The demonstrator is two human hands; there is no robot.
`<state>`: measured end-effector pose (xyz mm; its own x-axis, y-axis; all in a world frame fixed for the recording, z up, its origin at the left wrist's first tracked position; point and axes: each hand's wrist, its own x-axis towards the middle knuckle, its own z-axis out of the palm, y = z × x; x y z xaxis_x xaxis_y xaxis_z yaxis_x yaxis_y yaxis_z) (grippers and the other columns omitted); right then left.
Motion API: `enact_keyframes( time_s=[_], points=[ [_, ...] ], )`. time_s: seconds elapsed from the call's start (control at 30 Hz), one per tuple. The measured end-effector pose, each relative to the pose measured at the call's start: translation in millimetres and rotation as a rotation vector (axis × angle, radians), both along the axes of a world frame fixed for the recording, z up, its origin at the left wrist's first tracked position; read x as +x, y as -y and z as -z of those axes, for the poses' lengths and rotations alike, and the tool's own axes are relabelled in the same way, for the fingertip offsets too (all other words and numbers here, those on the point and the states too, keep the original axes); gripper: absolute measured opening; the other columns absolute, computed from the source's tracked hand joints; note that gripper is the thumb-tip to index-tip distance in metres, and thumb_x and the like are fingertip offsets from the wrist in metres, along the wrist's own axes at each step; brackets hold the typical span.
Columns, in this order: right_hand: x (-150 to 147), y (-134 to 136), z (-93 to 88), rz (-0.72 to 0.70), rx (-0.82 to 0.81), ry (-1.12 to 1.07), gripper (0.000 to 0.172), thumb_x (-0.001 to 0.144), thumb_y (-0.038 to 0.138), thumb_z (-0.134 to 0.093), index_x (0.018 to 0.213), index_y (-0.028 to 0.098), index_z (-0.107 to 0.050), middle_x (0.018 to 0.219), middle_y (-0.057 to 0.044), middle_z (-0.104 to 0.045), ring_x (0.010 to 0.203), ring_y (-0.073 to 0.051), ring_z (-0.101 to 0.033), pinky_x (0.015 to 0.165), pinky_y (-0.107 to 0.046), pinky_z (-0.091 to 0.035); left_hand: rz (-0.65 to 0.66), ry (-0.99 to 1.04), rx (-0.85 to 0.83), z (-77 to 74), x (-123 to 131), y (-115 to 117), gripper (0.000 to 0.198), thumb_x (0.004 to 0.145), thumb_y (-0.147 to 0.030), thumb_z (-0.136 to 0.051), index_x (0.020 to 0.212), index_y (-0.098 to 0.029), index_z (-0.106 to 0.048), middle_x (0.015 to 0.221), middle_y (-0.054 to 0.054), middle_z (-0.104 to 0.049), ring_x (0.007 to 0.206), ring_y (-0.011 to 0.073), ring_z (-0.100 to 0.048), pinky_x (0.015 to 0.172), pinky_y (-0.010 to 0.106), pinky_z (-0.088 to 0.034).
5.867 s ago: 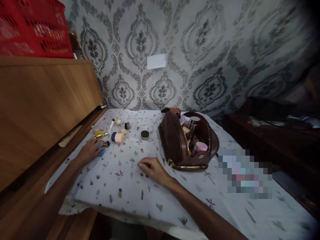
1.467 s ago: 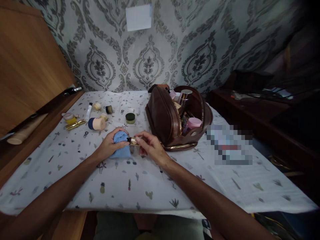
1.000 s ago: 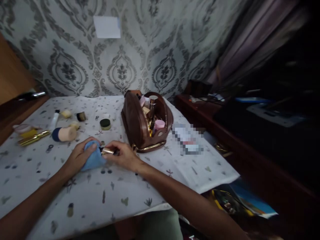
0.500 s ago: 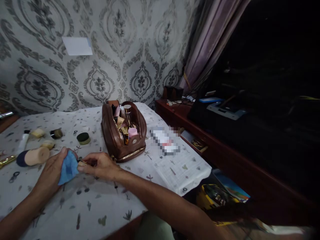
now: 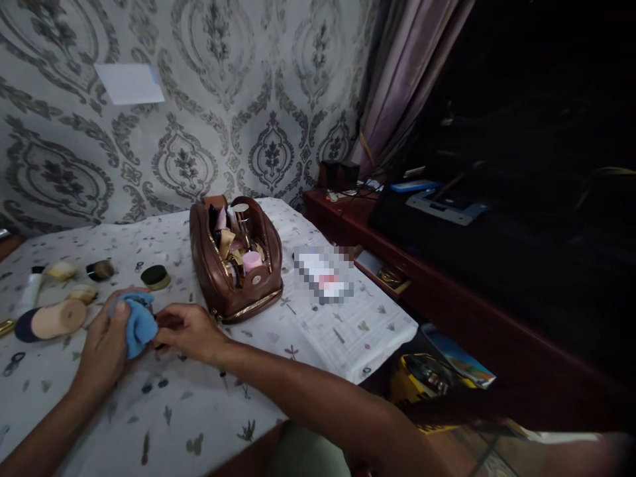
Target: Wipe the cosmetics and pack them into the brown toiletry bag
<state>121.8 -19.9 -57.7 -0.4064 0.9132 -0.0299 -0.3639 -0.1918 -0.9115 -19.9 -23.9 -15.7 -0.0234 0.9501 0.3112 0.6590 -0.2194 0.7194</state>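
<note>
My left hand (image 5: 106, 334) grips a blue cloth (image 5: 139, 323), its thumb pressed over the folds. Close against the cloth's right side, my right hand (image 5: 191, 332) is closed in a pinch on something small, mostly hidden by fingers and cloth. A round jar with a dark lid (image 5: 156, 277) sits just beyond the hands. Behind my right hand stands an open brown cosmetic bag (image 5: 233, 265), holding a pink-lidded jar (image 5: 252, 262), a silver-capped bottle (image 5: 241, 218) and other small items. Left of my left hand lies a beige bottle with a dark end (image 5: 52, 320).
A patterned white cloth (image 5: 209, 411) covers the table. At the left lie a white tube (image 5: 30, 291), a dark round container (image 5: 100, 269) and yellowish pieces (image 5: 62, 270). A blurred-out flat object (image 5: 322, 275) lies right of the bag, beside a dark red desk (image 5: 447, 285).
The blue cloth has gone from hanging loose to bunched, with my left thumb over it. The small thing in my right hand is now mostly hidden. The view has shifted slightly right.
</note>
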Motion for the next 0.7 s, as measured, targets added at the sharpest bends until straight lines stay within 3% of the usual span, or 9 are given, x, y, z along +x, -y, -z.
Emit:
enact_keyframes(
  time_s=[0.13, 0.27, 0.4, 0.53, 0.7],
  points=[
    [-1.2, 0.2, 6.1, 0.052, 0.087, 0.112, 0.029, 0.068, 0.039, -0.084, 0.081, 0.021, -0.065, 0.073, 0.005, -0.062, 0.071, -0.014, -0.065, 0.067, -0.025, -0.057, 0.036, 0.074, -0.073, 6.1, 0.1, 3.0, 0.048, 0.086, -0.063, -0.050, 0.108, -0.022, -0.057, 0.091, 0.001, -0.069, 0.080, 0.0197, -0.061, 0.076, 0.029, -0.053],
    [4.8, -0.9, 4.8, 0.164, 0.316, 0.379, 0.015, 0.076, 0.027, -0.079, 0.086, 0.021, -0.070, 0.083, 0.003, -0.064, 0.086, -0.016, -0.065, 0.077, -0.024, -0.052, 0.073, 0.072, -0.068, 11.7, -2.4, 2.8, 0.042, 0.084, -0.059, -0.052, 0.104, -0.022, -0.057, 0.087, 0.001, -0.068, 0.079, 0.0212, -0.061, 0.075, 0.030, -0.052],
    [12.9, 0.6, -1.5, 0.148, 0.499, 0.583, 0.009, 0.076, 0.021, -0.078, 0.080, 0.020, -0.070, 0.077, 0.004, -0.058, 0.085, -0.014, -0.059, 0.078, -0.022, -0.044, 0.069, 0.004, -0.045, 12.9, -5.6, 3.9, 0.035, 0.084, -0.057, -0.051, 0.093, -0.024, -0.058, 0.069, -0.005, -0.060, 0.065, 0.0189, -0.056, 0.063, 0.026, -0.047],
    [15.1, 2.3, -7.4, 0.127, 0.514, 0.717, 0.013, 0.073, 0.020, -0.077, 0.073, 0.019, -0.065, 0.073, 0.005, -0.052, 0.074, -0.012, -0.051, 0.066, -0.021, -0.038, 0.082, -0.104, 0.001, 14.2, -9.0, 3.0, 0.034, 0.080, -0.058, -0.052, 0.075, -0.024, -0.054, 0.062, -0.006, -0.057, 0.060, 0.0178, -0.052, 0.062, 0.026, -0.045],
    [16.7, 4.2, -16.1, 0.060, 0.428, 0.752, 0.015, 0.070, 0.021, -0.076, 0.073, 0.020, -0.061, 0.069, 0.006, -0.051, 0.068, -0.012, -0.050, 0.059, -0.022, -0.035, 0.081, -0.146, 0.041, 23.7, -16.8, -3.3, 0.034, 0.080, -0.058, -0.053, 0.076, -0.024, -0.059, 0.066, -0.005, -0.061, 0.063, 0.0192, -0.054, 0.064, 0.027, -0.045]
  ],
)
